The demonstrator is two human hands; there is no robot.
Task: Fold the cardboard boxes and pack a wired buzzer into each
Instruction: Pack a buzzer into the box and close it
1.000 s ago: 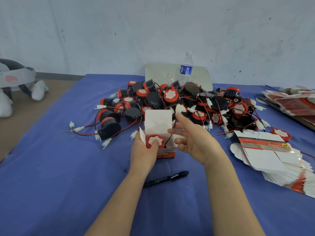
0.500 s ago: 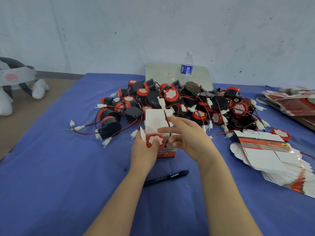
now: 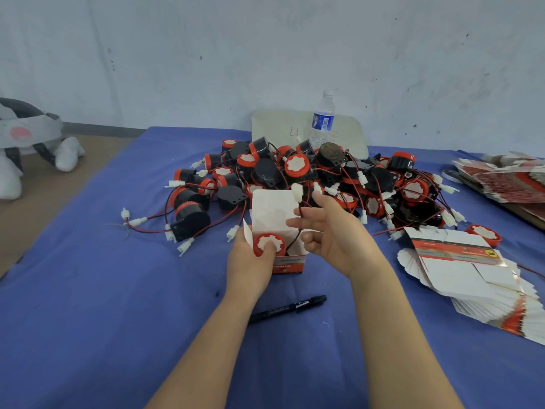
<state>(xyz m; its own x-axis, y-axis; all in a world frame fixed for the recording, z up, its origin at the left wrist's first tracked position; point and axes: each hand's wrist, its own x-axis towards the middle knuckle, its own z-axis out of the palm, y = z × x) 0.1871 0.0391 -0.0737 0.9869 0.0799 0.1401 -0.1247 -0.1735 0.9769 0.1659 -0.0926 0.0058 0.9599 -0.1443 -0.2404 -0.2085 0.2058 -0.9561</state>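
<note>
Right hand [image 3: 333, 234] shifted slightly rightward from half a second ago, pinching the black wire [image 3: 295, 240] below its white connector [image 3: 296, 192], blue table [image 3: 118, 320], heap of black-and-red buzzers [image 3: 296, 166], open white red-based box [image 3: 272, 214] at table centre gripped by left hand [image 3: 247, 261], thumb pressing red-rimmed buzzer [image 3: 269, 243] in its mouth

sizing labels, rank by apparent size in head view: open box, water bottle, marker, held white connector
1. open box
2. water bottle, farther back, so true rank unsure
3. marker
4. white connector
</note>
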